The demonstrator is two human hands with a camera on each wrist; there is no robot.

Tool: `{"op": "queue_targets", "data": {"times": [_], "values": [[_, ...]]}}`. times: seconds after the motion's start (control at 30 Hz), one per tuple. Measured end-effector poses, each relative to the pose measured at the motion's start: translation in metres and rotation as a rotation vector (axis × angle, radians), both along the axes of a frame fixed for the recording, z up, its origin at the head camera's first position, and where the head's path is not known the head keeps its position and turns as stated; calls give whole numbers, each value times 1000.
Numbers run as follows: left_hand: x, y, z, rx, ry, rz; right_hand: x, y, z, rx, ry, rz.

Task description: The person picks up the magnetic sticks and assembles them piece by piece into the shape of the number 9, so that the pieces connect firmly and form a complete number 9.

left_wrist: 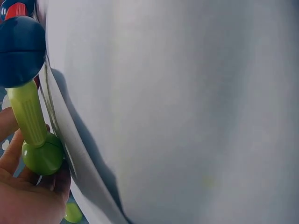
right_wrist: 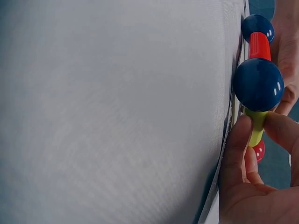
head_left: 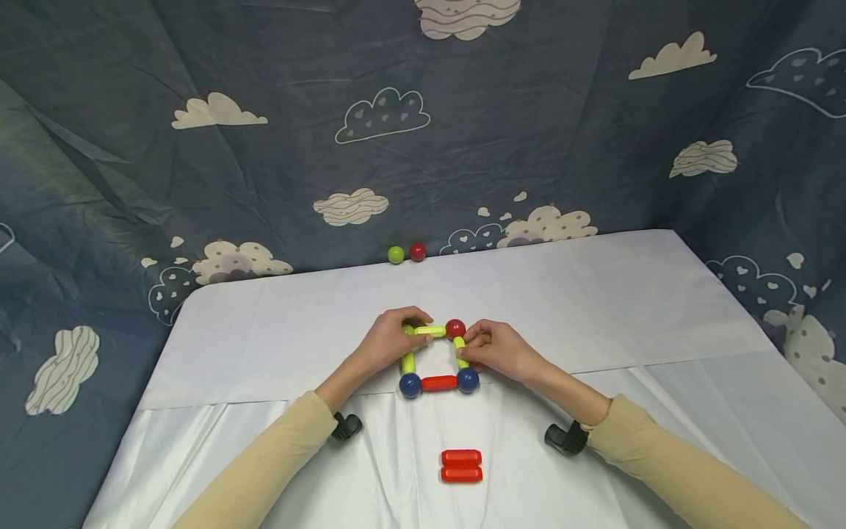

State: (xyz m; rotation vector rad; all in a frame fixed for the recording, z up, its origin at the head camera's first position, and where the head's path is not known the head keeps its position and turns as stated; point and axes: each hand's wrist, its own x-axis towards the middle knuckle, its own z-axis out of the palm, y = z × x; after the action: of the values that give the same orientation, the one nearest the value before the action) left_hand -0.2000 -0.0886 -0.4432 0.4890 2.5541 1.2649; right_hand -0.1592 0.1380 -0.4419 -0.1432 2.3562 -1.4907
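Note:
A square of rods and balls lies on the white cloth in the head view. Its near side is a red rod [head_left: 439,383] between a blue ball [head_left: 410,386] at left and another blue ball [head_left: 468,380] at right. Yellow-green rods form the other sides, with a red ball [head_left: 455,328] at the far right corner. My left hand [head_left: 386,339] grips the far left corner, fingers around a green ball [left_wrist: 43,155] that they partly cover. On the right side, my right hand [head_left: 505,350] pinches the yellow-green rod [right_wrist: 256,128] between thumb and fingers.
Two red rods [head_left: 461,466] lie side by side nearer the front of the white-covered table [head_left: 264,455]. A loose green ball [head_left: 396,255] and a loose red ball [head_left: 418,252] sit at the back edge, against the dark cloud-print curtain [head_left: 284,162].

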Motion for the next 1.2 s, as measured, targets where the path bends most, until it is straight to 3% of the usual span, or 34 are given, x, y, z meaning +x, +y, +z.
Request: {"op": "queue_targets", "data": {"times": [0.43,0.77,0.93,1.2], "values": [[2,-8,-1,-4,31,25,0,0,0,21,-7,-6],[13,-27,7,46,77,122,0,0,0,27,-4,-9],[29,-36,14,73,139,132,0,0,-1,28,-1,-4],[69,-36,32,87,269,102,-1,0,0,36,-16,-14]]}}
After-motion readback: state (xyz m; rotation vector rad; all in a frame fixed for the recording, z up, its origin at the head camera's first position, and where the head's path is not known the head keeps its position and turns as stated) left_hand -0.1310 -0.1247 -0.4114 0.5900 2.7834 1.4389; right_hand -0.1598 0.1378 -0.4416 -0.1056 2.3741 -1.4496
